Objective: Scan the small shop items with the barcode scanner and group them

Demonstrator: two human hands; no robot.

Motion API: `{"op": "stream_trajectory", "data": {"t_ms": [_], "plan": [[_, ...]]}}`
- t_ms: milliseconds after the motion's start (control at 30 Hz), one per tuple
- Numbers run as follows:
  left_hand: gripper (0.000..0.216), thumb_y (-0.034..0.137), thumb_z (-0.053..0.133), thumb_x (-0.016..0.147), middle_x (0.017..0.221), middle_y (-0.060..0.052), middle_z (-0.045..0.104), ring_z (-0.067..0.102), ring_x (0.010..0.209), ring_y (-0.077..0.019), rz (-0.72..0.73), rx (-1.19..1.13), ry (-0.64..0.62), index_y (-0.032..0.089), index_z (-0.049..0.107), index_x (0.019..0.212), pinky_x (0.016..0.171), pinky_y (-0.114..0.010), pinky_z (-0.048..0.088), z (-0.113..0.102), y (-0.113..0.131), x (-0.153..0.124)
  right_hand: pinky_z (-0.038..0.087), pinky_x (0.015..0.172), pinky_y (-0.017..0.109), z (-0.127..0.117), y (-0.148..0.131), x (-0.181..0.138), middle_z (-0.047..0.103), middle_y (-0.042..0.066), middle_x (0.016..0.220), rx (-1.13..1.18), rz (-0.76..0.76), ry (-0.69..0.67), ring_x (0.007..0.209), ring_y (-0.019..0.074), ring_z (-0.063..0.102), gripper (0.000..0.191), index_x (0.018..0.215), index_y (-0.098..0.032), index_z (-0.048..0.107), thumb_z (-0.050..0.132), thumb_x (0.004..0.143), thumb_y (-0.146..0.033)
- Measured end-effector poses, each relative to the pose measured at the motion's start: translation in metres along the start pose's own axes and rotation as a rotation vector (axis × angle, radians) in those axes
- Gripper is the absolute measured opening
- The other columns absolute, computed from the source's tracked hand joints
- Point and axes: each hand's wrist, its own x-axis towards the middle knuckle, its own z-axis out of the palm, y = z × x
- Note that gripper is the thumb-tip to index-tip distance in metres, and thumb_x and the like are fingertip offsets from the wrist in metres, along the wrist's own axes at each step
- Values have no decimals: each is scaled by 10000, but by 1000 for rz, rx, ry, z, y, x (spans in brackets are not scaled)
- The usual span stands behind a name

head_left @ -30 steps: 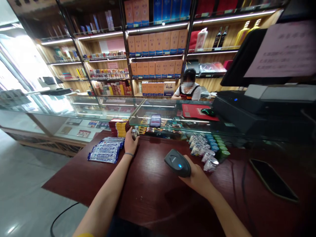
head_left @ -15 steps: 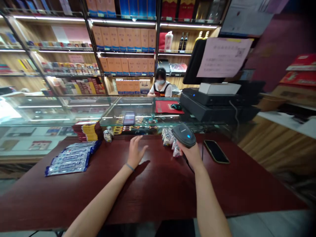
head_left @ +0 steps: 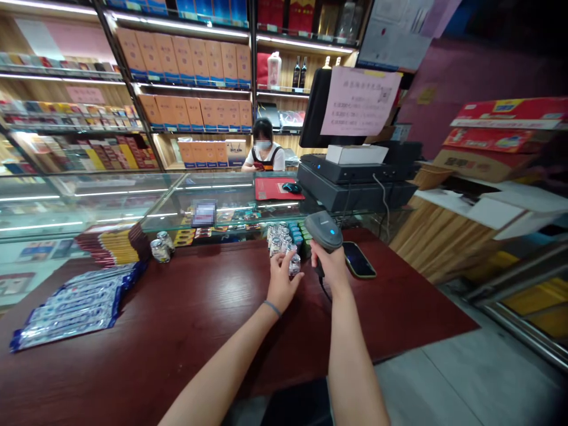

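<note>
My right hand is wrapped round the handle of a dark grey barcode scanner; a blue light glows on its top and a cord hangs below. My left hand is at the near end of a cluster of small clear jars, fingers and thumb apart. Its fingertips are by the nearest jar; whether they touch it I cannot tell. Teal and green small containers stand behind the jars, partly hidden by the scanner. Two similar jars stand apart, further left.
Blue-and-white packets and a stack of red and yellow boxes lie on the left of the brown table. A phone lies right of the scanner. Beyond are a glass counter, a monitor and a seated person.
My left hand has moved right and reached the jar cluster. My right hand still holds the scanner. The view has turned to the right.
</note>
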Motion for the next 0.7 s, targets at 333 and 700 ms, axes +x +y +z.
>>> {"op": "stream_trajectory", "data": {"t_ms": [333,700], "plan": [[425,161,626,895,1221,-110,549,564,1132,-238,32,31,90,235,575,1310,955,-382,505,-29,6,-2,387,481,253,5,-1,-1,513,-58,460,-7,14,-12,402,102,476,358,594,-224,511,697,844,-398],[672,320,766,836,1308,-90,609,629,1057,-207,-310,-492,175,283,490,1447,878,-341,552,-196,-30,3,400,430,246,46,5,-15,602,-83,612,-54,40,-258,402,107,456,408,1107,-247,515,736,816,-427]]}}
